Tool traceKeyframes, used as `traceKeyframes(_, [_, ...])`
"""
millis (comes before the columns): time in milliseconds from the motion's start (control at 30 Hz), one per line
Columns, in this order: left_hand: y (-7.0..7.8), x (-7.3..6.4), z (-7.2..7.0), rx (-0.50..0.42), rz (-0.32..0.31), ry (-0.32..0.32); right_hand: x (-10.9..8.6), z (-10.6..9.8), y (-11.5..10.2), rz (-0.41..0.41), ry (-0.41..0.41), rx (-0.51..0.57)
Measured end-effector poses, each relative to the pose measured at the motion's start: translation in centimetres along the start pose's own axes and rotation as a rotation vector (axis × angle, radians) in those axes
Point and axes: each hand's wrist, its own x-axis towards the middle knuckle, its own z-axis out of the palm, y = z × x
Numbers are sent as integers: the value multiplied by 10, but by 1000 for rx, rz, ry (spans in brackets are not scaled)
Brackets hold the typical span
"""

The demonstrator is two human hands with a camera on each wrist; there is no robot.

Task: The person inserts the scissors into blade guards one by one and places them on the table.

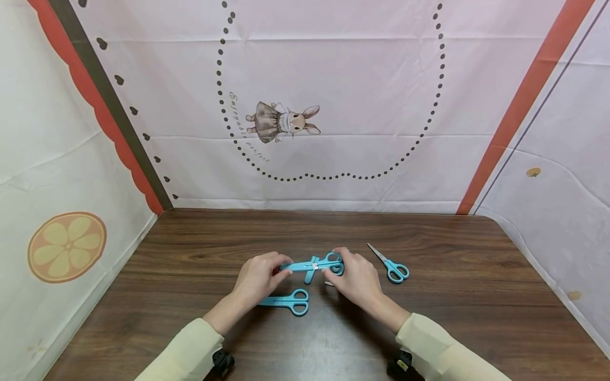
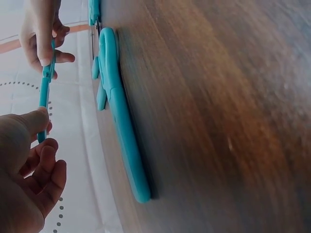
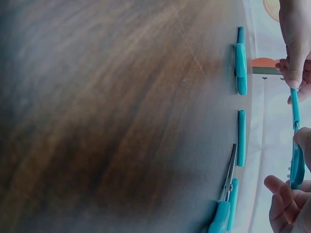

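Scissors (image 1: 315,266) hung level over the counter (image 1: 181,307), lifted clear of it as both wrist views showed, stretched between two hands in front of the person. Their long axis ran left to right, almost square across the body; the covered blade end pointed left and the finger loops lay to the right. The left hand (image 1: 259,275) had a narrow grip, thumb and fingers pinching the tip of the blade cover (image 1: 298,266). The right hand (image 1: 355,278) had its grip at the loops, thumb on the near side and fingers on the far side.

A loose sheath (image 1: 309,277) lay on the counter, its long axis running roughly front to back, so that in the head view the held pair crossed over it. Nearer the person, a covered pair (image 1: 286,301) lay flat with its loops to the right, its blade end pointing left and partly hidden by the left hand. Beyond the right hand, well apart from the covered pair, a bare pair (image 1: 388,263) lay slantwise, blades pointing away and to the left, loops near and to the right.
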Motion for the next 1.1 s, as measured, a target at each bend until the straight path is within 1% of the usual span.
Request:
traceKeyframes(333, [1,1,1,-5,-9,-6,1,1,0,16,14,1])
traceKeyframes(800, [1,-1,6,-14,13,35,-1,-4,-4,38,32,2])
traceKeyframes(1100, [4,1,6,-19,3,41,-3,-5,-5,42,47,9])
